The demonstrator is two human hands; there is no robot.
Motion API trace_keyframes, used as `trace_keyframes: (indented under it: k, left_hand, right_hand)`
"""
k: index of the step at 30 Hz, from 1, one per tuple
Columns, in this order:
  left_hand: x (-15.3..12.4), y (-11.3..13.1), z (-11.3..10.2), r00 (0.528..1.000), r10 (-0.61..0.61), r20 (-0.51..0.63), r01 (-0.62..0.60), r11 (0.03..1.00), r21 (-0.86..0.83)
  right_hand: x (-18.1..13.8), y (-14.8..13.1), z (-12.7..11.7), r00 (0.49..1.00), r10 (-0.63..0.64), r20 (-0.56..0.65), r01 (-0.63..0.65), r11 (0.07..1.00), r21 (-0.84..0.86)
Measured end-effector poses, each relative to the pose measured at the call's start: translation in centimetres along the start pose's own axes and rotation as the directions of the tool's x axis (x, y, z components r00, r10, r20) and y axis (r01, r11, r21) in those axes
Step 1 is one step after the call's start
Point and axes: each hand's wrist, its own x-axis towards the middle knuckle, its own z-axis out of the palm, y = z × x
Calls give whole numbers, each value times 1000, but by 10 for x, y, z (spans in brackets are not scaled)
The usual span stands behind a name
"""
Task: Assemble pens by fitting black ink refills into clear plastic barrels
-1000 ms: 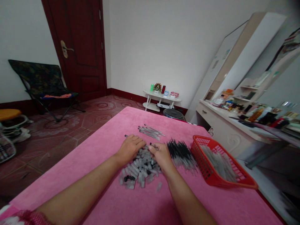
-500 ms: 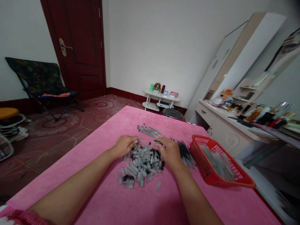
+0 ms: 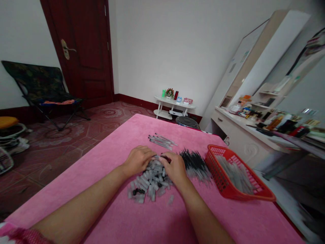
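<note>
My left hand (image 3: 139, 160) and my right hand (image 3: 174, 165) meet fingertip to fingertip over the far side of a pile of clear pen caps (image 3: 149, 179), with small black pieces (image 3: 138, 191) mixed in. The left fingers pinch a thin pale pen part, largely covered by the fingers. Closed around a small dark pen part, the right fingers press in from the other side. Whether the two parts touch is hidden. Several pens (image 3: 161, 140) lie side by side just beyond the hands. Right of my right hand is a heap of black-ended pen refills (image 3: 194, 164).
A red plastic basket (image 3: 218, 176) holding clear pen barrels (image 3: 237, 174) stands on the pink-covered table (image 3: 122, 213) at the right. Past the table's right side is a dresser (image 3: 246, 135) crowded with bottles. A folding chair (image 3: 43, 88) stands at left.
My hands have come together from a short gap, the right moving left and the left slightly right. The black refills show more fully now.
</note>
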Motion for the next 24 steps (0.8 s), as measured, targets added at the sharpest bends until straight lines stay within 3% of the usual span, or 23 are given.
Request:
trace_keyframes:
  k: [3,5,6,8,10,12,15,19,24]
  left_hand:
    - [3,1,-4,997,-8,-70,4,998,-55]
    - [7,0,-7,975,-121,-188,79,973,-216]
    - [10,0,-8,941,-226,-251,132,929,-345]
    - [15,1,-9,828,-493,-267,217,722,-657]
    - [20,3,-9,719,-686,-114,239,397,-886]
    - [22,6,-6,669,-740,71,228,113,-967]
    - [21,9,-1,631,-746,214,195,-114,-974]
    - [18,11,5,608,-746,272,171,-212,-962]
    - [17,12,8,587,-755,292,186,-226,-956]
  right_hand:
    - [4,4,0,998,42,-57,-34,991,129]
    - [6,4,0,993,88,-82,-65,966,250]
    - [7,3,0,991,110,-81,-80,948,309]
    - [8,0,1,988,145,-53,-110,902,417]
    - [8,-3,3,983,183,17,-165,842,513]
    - [6,-5,6,966,236,108,-253,772,583]
    - [4,-7,8,919,314,239,-393,671,628]
    - [3,-6,8,872,370,322,-488,586,647]
    - [2,-4,7,878,375,299,-478,629,613]
